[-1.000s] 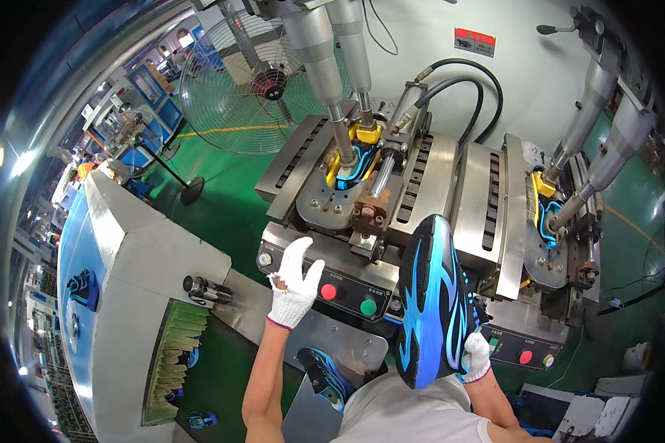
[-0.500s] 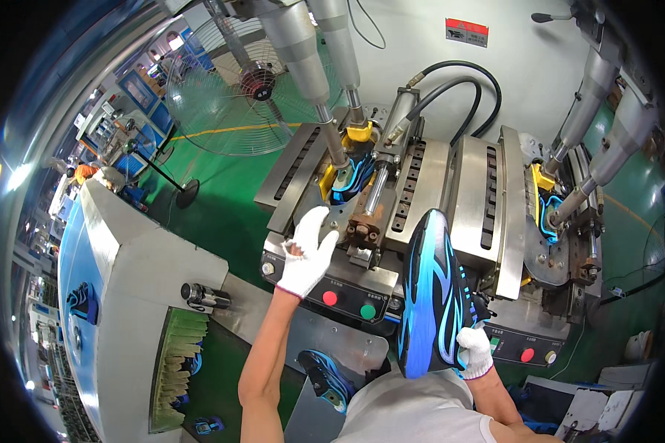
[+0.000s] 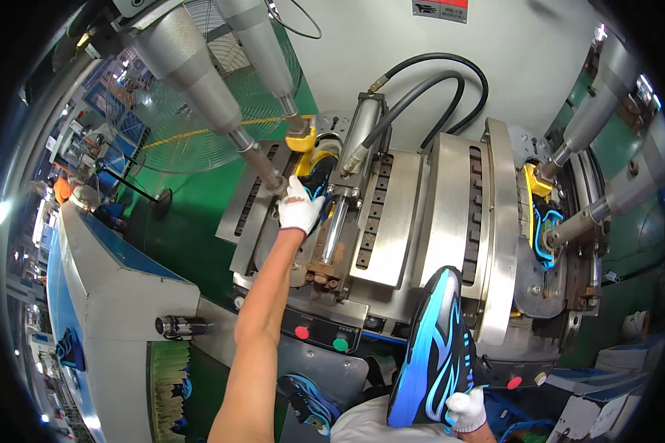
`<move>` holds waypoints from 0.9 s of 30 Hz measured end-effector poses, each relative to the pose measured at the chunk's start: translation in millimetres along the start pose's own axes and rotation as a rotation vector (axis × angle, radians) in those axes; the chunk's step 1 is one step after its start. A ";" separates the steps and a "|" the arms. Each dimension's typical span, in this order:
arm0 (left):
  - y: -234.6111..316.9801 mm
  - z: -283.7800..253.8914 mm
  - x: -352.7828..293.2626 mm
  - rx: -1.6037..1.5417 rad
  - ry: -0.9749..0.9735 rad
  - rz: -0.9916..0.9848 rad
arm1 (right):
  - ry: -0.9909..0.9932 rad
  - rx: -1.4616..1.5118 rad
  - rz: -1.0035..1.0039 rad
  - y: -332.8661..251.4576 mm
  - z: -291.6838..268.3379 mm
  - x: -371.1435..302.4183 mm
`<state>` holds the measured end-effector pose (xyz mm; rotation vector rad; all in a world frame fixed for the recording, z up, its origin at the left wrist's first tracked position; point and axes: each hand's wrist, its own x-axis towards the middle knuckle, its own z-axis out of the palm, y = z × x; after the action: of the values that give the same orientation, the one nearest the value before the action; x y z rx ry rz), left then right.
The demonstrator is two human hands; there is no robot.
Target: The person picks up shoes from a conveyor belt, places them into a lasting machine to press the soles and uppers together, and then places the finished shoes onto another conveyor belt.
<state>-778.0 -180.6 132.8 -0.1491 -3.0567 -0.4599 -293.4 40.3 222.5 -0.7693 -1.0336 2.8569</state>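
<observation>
My right hand (image 3: 466,410), in a white knit glove, grips a black sneaker (image 3: 437,354) with blue trim and a blue-white sole edge. It is held upright, toe up, in front of the machine. My left hand (image 3: 301,212), gloved alike, reaches into the left station of the metal press. Its fingers are closed around the near end of another black-and-blue sneaker (image 3: 319,177), partly hidden by the glove. That shoe lies beside a yellow pad (image 3: 301,140) under a grey cylinder rod. A third such sneaker (image 3: 548,227) sits in the right station beneath its rods.
Two thick grey cylinders (image 3: 188,70) slant down over the left station. Black hoses (image 3: 451,63) loop behind the steel plates (image 3: 395,221). Red (image 3: 301,333) and green (image 3: 340,345) buttons line the front panel. Another sneaker (image 3: 309,402) rests low beside my body; a brush-curtained machine (image 3: 168,391) stands left.
My left hand has moved forward from open air onto the sneaker in the left station and closed on it. The sneaker in my right hand sits lower in view; the view has shifted.
</observation>
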 end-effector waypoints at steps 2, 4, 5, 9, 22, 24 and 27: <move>1.9 0.3 18.2 0.035 0.049 0.099 | 0.052 -0.038 -0.092 2.6 10.2 6.3; 4.9 -27.0 29.1 0.065 -0.025 0.070 | 0.082 -0.119 -0.045 -1.3 10.1 8.9; 12.5 -47.7 27.9 0.085 -0.083 0.071 | 0.096 -0.140 -0.011 -5.0 13.4 10.9; -3.1 -104.9 -16.6 -0.089 0.000 0.043 | 0.076 -0.121 -0.080 0.0 35.9 22.9; -167.0 -154.5 -413.1 -0.538 0.325 -0.525 | -0.196 -0.252 0.036 71.0 248.7 350.1; -183.8 -138.2 -465.3 -0.474 0.290 -0.779 | -0.009 -0.453 -0.062 90.3 255.7 419.3; -208.9 -76.6 -551.1 -0.260 0.254 -0.997 | 0.305 -1.892 -0.560 86.7 210.6 538.9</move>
<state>-249.0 -450.6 111.7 1.3381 -2.5781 -0.8078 -848.7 -62.7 69.8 -0.5296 -2.9060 0.5998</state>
